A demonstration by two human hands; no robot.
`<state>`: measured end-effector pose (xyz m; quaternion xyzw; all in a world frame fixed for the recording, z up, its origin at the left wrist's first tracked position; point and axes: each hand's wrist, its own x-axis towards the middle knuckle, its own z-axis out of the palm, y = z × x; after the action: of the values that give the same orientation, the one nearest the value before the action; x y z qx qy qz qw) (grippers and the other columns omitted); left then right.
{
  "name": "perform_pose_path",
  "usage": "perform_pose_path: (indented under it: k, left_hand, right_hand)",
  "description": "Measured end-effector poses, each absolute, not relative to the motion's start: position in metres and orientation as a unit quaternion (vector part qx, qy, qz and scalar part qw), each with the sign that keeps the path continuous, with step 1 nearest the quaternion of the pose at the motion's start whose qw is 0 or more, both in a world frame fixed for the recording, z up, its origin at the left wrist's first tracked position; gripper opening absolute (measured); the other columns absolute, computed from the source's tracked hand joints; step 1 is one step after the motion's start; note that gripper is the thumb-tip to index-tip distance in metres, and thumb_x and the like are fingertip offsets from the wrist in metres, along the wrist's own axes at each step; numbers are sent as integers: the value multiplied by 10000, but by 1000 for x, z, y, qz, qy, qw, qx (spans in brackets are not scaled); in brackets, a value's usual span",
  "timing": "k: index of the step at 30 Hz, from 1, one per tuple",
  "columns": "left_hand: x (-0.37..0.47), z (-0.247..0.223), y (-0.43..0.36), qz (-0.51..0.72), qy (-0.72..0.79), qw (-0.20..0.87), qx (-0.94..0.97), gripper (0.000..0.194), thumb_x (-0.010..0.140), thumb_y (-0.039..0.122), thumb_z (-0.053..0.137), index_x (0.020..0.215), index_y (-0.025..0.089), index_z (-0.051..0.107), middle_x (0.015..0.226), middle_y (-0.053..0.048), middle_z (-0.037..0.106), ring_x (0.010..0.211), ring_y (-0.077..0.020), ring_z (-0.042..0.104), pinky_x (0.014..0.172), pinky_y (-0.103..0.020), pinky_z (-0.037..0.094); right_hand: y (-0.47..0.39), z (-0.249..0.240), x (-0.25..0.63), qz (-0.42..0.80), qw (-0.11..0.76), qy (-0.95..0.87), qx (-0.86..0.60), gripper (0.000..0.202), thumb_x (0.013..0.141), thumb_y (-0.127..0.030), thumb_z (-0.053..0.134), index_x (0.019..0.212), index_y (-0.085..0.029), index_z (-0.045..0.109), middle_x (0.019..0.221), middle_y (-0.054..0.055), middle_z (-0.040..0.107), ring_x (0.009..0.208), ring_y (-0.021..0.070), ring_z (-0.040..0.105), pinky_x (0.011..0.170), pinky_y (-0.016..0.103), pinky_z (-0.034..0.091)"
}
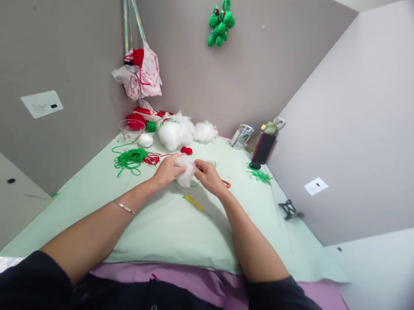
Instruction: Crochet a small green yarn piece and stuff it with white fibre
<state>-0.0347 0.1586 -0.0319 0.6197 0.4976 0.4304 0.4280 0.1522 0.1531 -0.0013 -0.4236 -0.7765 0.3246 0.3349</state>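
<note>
From where I stand, the left hand (167, 171) is in the middle of the frame, thumb and fingers clamped on a tuft of white fluff (184, 174). The right hand (208, 176) meets it from the other side, fingertips pinched together on the tuft's right edge. A green strand shows just below the tuft.

The forearms spread toward the lower corners, leaving a wide wedge of pale green cloth (164, 237) between them, with elbow room on both sides. Near the top of that wedge lies a yellow-handled hook (193, 202), below the hands and apart from them. The cloth's near edge runs across the lower frame, over a purple cloth (319, 302).

Left of the hands it is tighter: a green yarn tangle (130, 161) and a red yarn tangle (151, 158) sit near the left hand. Above, a small red bundle (186, 150) and a big white heap (175, 131) back toward the wall. To the right, a dark phone (264, 149) leans near the cloth's far-right edge, green scraps (260, 175) before it; a black clip (289, 209) lies by the right-hand edge.
</note>
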Motion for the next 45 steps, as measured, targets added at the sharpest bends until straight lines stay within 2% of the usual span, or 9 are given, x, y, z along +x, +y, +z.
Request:
perform_pose_path:
  k: [10, 19, 24, 28, 31, 36, 38, 42, 45]
  left_hand:
    - [-33, -32, 160, 437, 506, 418, 615, 384, 976, 369, 655, 1296, 158, 629, 1296, -110, 656, 1105, -259, 672, 925, -466, 592]
    - [-28, -34, 152, 509, 518, 378, 574, 388, 980, 375, 648, 1305, 164, 624, 1310, -114, 648, 1115, -259, 668, 934, -472, 588]
    - [-22, -35, 148, 564, 489, 384, 544, 161, 883, 207, 698, 1033, 170, 652, 989, -28, 669, 893, -190, 630, 799, -329, 543]
    - [-22, -28, 146, 583, 452, 417, 531, 241, 700, 72, 669, 881, 206, 585, 817, 29, 580, 817, -165, 541, 732, -254, 452]
    - [-21, -21, 143, 565, 414, 474, 533, 236, 696, 163, 712, 906, 199, 610, 828, 22, 601, 812, -162, 551, 734, -251, 464]
    - [-19, -17, 143, 536, 361, 573, 504, 408, 830, 573, 653, 946, 182, 649, 907, -49, 673, 827, -182, 639, 738, -299, 534]
    - [-19, -19, 145, 536, 361, 586, 490, 421, 773, 562, 731, 927, 176, 663, 936, -54, 685, 816, -165, 639, 730, -282, 528]
    - [-19, -29, 150, 540, 372, 590, 470, 448, 617, 360, 886, 985, 197, 689, 1075, -18, 691, 774, -109, 610, 660, -209, 476]
    - [-20, -33, 153, 525, 370, 611, 463, 477, 588, 342, 904, 989, 192, 694, 1019, -16, 701, 756, -115, 621, 651, -212, 485]
  right_hand:
    - [148, -2, 145, 307, 355, -770, -432, 97, 819, -281, 489, 753, -214, 514, 634, -50, 448, 627, 136, 374, 618, 279, 269]
    - [137, 3, 131, 353, 380, -746, -417, 115, 729, -258, 532, 697, -228, 425, 630, -67, 376, 608, 114, 334, 579, 265, 248]
    - [144, -7, 125, 379, 403, -709, -438, 91, 716, -297, 515, 690, -227, 463, 573, -74, 390, 548, 105, 330, 542, 255, 255]
    - [153, -11, 131, 375, 424, -686, -456, 98, 663, -290, 536, 656, -225, 464, 566, -77, 376, 542, 98, 330, 534, 249, 247]
    - [161, -14, 139, 365, 440, -670, -474, 74, 645, -278, 516, 646, -225, 464, 566, -72, 380, 544, 98, 322, 532, 248, 239]
    - [170, -16, 151, 343, 456, -651, -501, 35, 639, -262, 472, 647, -228, 467, 541, -70, 373, 532, 102, 302, 528, 250, 221]
    - [171, -16, 151, 338, 453, -654, -504, 29, 633, -256, 476, 645, -230, 470, 540, -69, 375, 531, 104, 306, 527, 252, 224]
    - [166, -15, 148, 324, 440, -671, -501, 26, 636, -248, 490, 637, -232, 470, 542, -63, 392, 540, 112, 317, 532, 259, 233]
    - [161, -11, 146, 311, 431, -692, -488, 30, 644, -239, 492, 641, -231, 464, 554, -60, 392, 566, 118, 330, 554, 262, 240]
